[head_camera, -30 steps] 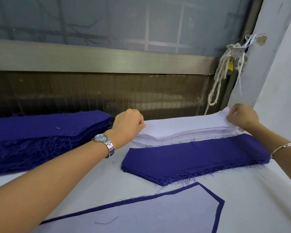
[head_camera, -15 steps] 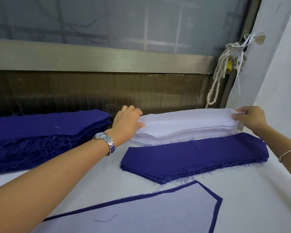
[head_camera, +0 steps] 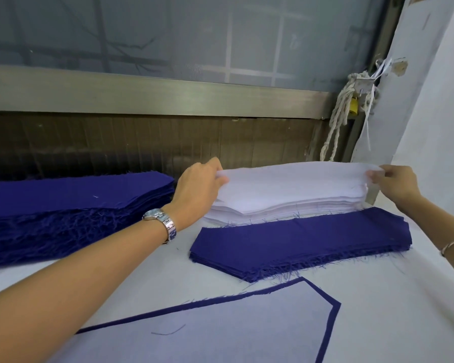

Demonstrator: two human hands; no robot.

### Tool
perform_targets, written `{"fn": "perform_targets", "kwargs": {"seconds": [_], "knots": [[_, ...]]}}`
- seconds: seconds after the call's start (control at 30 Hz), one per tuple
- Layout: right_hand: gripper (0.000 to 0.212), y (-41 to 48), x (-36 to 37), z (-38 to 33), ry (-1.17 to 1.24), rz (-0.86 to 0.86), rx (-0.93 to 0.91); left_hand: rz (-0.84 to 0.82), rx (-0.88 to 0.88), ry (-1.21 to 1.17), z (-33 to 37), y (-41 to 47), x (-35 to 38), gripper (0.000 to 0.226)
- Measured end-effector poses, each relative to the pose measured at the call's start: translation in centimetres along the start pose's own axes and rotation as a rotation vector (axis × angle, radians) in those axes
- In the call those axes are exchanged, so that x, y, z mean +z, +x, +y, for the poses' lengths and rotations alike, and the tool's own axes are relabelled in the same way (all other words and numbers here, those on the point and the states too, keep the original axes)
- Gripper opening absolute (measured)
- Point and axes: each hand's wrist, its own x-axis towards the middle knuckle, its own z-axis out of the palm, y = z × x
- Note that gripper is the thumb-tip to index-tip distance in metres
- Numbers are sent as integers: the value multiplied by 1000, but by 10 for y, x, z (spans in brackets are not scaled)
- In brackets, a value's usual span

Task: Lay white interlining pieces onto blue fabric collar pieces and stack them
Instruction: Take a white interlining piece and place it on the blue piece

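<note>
Fingers (head_camera: 212,165), partly hidden, pinch the interlining piece (head_camera: 294,183).

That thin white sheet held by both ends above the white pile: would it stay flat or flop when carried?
Probably floppy: the thin white interlining sheet bows between the left hand and the right hand, its near edge drooping onto the white interlining pile. Likely very light, since fingertip pinches alone hold it. It looks thin enough to crease easily.

An open strip of table (head_camera: 181,279) runs through the frame's centre, between the tall blue stack (head_camera: 63,203) at left and the low blue stack (head_camera: 299,239) at right; the wooden wall (head_camera: 116,142) closes the top.
</note>
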Motion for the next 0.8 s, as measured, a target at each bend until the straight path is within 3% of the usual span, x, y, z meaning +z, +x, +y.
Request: {"fn": "perform_targets", "kwargs": {"seconds": [0.27, 0.5, 0.57, 0.7, 0.8], "knots": [[28, -19, -15, -28, 190, -32, -55, 13, -78, -226, -7, -9, -65, 26], [12, -55, -14, -52, 309, -156, -97, -12, -215, -289, -29, -47, -116, 29], [11, -67, -15, -59, 300, -238, -96, -35, -268, -292, -37, -63, -131, 28], [13, -94, -17, -76, 241, -489, -70, -88, -368, -248, -57, -101, -165, 47], [24, -114, -17, -89, 168, -673, -74, -176, -425, -229, -70, -131, -191, 30]]}}
